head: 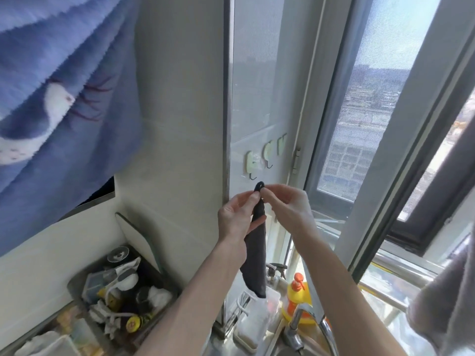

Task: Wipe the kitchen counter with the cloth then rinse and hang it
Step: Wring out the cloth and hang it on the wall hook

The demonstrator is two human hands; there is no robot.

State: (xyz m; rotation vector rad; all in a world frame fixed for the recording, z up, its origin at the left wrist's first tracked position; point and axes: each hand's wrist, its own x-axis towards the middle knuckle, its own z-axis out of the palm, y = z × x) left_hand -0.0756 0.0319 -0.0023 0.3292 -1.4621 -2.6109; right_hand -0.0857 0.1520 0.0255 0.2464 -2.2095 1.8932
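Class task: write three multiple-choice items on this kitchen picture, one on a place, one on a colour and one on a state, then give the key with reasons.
1. Where is the loop of the cloth?
A. In the sink. B. Just below the wall hooks. C. On the floor.
2. What colour is the body of the pump bottle?
A. Yellow. B. Blue. C. Black.
3. What state is the cloth in?
A. Hung on a hook. B. Lying on the counter. C. Held up by both hands, not yet hooked.
Key: 1 B, the loop sits under the nearest hook. 2 A, the body is yellow and the pump orange. 3 C, the left hand grips it and the right hand pinches the loop.
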